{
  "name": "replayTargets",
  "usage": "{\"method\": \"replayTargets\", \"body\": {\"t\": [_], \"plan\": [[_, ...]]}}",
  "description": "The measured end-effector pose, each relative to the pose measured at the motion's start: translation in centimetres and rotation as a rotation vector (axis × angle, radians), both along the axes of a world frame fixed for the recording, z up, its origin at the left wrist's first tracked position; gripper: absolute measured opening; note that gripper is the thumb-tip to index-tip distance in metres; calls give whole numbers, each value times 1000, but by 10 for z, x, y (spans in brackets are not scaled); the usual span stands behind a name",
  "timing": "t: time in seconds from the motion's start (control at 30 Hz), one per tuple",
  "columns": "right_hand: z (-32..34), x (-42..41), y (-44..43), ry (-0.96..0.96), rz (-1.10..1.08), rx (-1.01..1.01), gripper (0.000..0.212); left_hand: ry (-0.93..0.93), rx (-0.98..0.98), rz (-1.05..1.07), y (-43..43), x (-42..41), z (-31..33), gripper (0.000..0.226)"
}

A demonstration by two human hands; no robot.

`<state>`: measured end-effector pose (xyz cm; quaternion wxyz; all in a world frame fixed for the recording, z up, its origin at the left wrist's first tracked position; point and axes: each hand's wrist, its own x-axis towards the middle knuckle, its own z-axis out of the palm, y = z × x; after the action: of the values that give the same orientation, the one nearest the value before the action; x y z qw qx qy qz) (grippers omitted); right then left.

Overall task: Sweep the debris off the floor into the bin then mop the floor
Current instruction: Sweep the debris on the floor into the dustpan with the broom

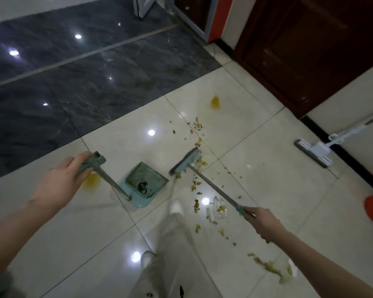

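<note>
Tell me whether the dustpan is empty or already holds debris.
Nearly empty: the dustpan holds just one small dark clump near its teeth; most debris lies on the tiles beside it.

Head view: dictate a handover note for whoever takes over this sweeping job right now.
Left hand grips the handle of the dustpan, which sits on the floor with a little debris inside.
Right hand grips the broom; its head is down on the tile beside the pan.
Done: very little swept in.
Left: most of the debris, scattered from the broom back past the feet; yellow spills; the mop waits untouched by the right wall.
</note>
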<state>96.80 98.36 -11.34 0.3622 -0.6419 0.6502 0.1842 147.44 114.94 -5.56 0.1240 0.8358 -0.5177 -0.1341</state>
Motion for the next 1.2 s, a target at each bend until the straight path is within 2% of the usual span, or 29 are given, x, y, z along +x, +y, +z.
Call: {"method": "replayTargets", "body": {"t": [0.13,0.23,0.4,0.53,0.63,0.73,0.87,1.07,1.2], "plan": [[7,51,-43,-113,-36,-24,43,-28,-21,17,-18,15,-1,39],[3,109,-98,-186,19,-59,42,-41,-38,18,-41,29,-1,39],[-16,218,-205,-228,75,-86,37,23,-26,54,-88,51,-7,40],[-40,282,-277,-228,118,-104,43,-89,-17,-36,-132,71,-13,44],[-61,303,-312,-188,74,-73,42,-93,3,-14,-160,77,-15,42],[-79,299,-327,-108,38,-20,37,-104,15,-4,-185,79,-20,40],[-84,255,-306,-42,19,19,35,-67,38,-25,-203,84,-26,40],[-68,177,-221,50,25,30,37,-47,26,-69,-221,101,-35,39],[-47,132,-144,83,-67,57,38,-44,15,-135,-222,112,-31,38]]}}
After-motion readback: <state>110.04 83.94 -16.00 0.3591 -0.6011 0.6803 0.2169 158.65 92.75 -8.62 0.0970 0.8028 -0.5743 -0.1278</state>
